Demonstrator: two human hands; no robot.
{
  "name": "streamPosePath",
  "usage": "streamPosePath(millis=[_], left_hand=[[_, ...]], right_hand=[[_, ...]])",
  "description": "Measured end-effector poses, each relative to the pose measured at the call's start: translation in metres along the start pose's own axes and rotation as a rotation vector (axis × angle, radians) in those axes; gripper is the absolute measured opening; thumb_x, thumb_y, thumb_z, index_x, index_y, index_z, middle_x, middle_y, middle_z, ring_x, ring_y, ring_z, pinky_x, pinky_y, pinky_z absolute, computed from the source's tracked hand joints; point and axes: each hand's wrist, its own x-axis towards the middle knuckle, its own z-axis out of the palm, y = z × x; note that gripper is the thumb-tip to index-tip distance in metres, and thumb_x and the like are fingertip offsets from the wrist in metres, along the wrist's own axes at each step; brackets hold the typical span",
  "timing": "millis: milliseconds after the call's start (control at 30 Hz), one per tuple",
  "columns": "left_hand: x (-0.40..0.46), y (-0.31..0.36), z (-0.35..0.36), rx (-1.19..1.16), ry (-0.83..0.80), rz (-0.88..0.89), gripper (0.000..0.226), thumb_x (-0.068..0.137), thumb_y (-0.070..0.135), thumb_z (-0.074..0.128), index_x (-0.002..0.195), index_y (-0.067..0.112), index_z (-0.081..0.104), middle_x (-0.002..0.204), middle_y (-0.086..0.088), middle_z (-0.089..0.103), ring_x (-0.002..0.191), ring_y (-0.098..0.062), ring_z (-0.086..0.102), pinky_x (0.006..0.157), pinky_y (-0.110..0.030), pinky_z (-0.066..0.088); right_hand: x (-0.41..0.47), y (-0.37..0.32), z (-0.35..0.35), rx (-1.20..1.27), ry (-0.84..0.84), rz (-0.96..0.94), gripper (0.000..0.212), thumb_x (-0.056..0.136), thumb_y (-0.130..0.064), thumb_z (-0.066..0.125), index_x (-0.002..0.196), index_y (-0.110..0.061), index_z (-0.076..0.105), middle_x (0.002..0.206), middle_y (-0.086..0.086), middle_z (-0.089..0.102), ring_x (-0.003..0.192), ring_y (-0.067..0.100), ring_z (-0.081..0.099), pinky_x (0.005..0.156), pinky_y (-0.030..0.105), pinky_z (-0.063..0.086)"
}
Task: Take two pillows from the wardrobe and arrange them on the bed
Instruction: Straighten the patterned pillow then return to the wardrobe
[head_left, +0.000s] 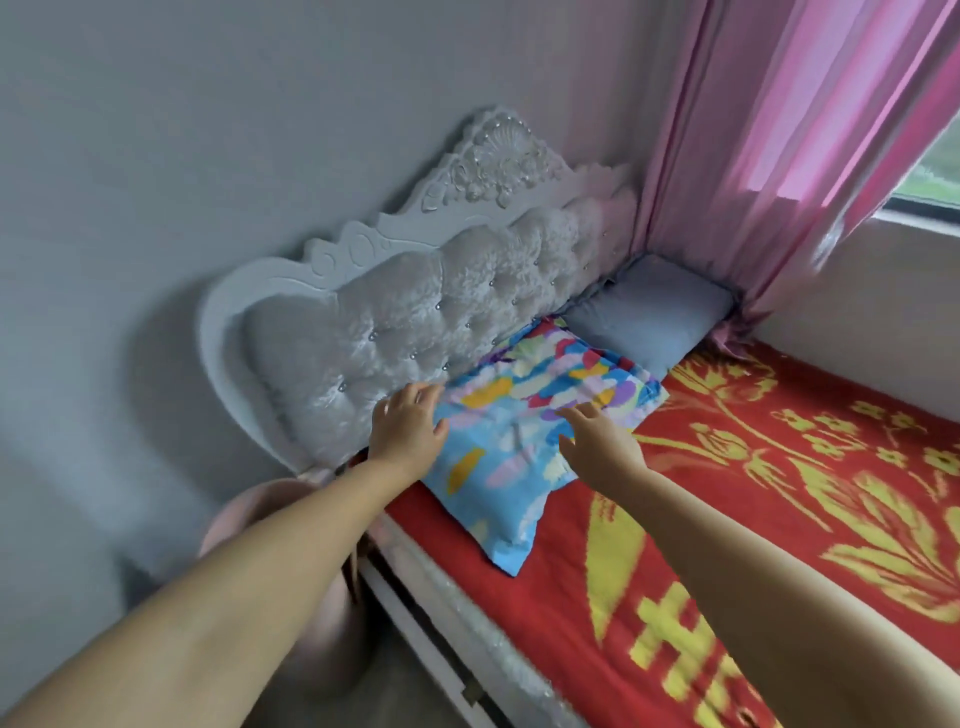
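A colourful pillow (524, 415) in a blue patterned case lies flat at the head of the bed (779, 519), against the headboard. A plain grey-blue pillow (649, 317) lies beyond it in the far corner. My left hand (408, 431) rests on the near left edge of the colourful pillow, fingers spread. My right hand (597, 441) hovers over or touches its right part, fingers apart; it grips nothing that I can see.
A white tufted headboard (415, 312) stands against the grey wall. Pink curtains (779, 156) hang at the right beside a window. The bed carries a red and yellow blanket. A pink rounded object (291, 519) stands on the floor beside the bed frame.
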Motion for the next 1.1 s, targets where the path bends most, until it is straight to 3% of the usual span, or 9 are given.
streamPosePath(millis=[267, 500, 633, 800, 933, 1100], left_hand=[[-0.133, -0.042, -0.078, 0.151, 0.23, -0.321, 0.047, 0.089, 0.027, 0.054, 0.135, 0.019, 0.046, 0.135, -0.006, 0.051, 0.12, -0.028, 0.05, 0.102, -0.039, 0.036], [-0.32, -0.017, -0.06, 0.134, 0.171, -0.618, 0.049, 0.09, 0.027, 0.05, 0.138, 0.023, 0.042, 0.138, -0.004, 0.048, 0.124, -0.026, 0.046, 0.106, -0.038, 0.032], [-0.412, -0.037, -0.098, 0.211, 0.201, -0.801, 0.046, 0.093, 0.03, 0.047, 0.137, 0.021, 0.04, 0.14, -0.003, 0.045, 0.128, -0.024, 0.043, 0.108, -0.04, 0.031], [-0.526, -0.063, -0.155, 0.28, 0.336, -1.018, 0.045, 0.092, 0.029, 0.051, 0.135, 0.021, 0.043, 0.135, -0.004, 0.05, 0.124, -0.024, 0.047, 0.107, -0.04, 0.034], [-0.628, -0.079, -0.19, 0.33, 0.339, -1.105, 0.044, 0.092, 0.028, 0.051, 0.135, 0.02, 0.046, 0.131, -0.004, 0.053, 0.118, -0.026, 0.052, 0.101, -0.038, 0.038], [-0.764, -0.113, -0.25, 0.414, 0.311, -1.23, 0.042, 0.091, 0.026, 0.049, 0.133, 0.022, 0.047, 0.13, -0.004, 0.053, 0.116, -0.027, 0.052, 0.1, -0.038, 0.038]], right_hand=[[-0.046, -0.074, -0.005, 0.027, -0.019, -0.365, 0.041, 0.095, -0.026, 0.047, 0.136, -0.022, 0.046, 0.138, 0.002, 0.045, 0.114, 0.031, 0.057, 0.082, 0.037, 0.045], [-0.144, -0.113, 0.023, 0.027, -0.205, -0.602, 0.041, 0.093, -0.029, 0.046, 0.134, -0.024, 0.047, 0.135, 0.005, 0.047, 0.115, 0.031, 0.056, 0.088, 0.041, 0.046], [-0.205, -0.177, 0.027, 0.08, -0.251, -0.803, 0.045, 0.093, -0.024, 0.045, 0.137, -0.031, 0.044, 0.141, 0.003, 0.044, 0.12, 0.029, 0.053, 0.09, 0.039, 0.047], [-0.297, -0.273, 0.036, 0.026, -0.274, -1.049, 0.043, 0.096, -0.023, 0.043, 0.139, -0.025, 0.042, 0.141, 0.002, 0.043, 0.117, 0.031, 0.055, 0.083, 0.038, 0.048], [-0.38, -0.35, 0.046, 0.045, -0.32, -1.18, 0.043, 0.098, -0.029, 0.04, 0.141, -0.023, 0.04, 0.142, 0.004, 0.041, 0.117, 0.03, 0.055, 0.092, 0.04, 0.049], [-0.493, -0.446, 0.055, 0.095, -0.334, -1.3, 0.043, 0.098, -0.029, 0.04, 0.141, -0.023, 0.041, 0.14, 0.005, 0.042, 0.114, 0.03, 0.057, 0.089, 0.039, 0.052]])
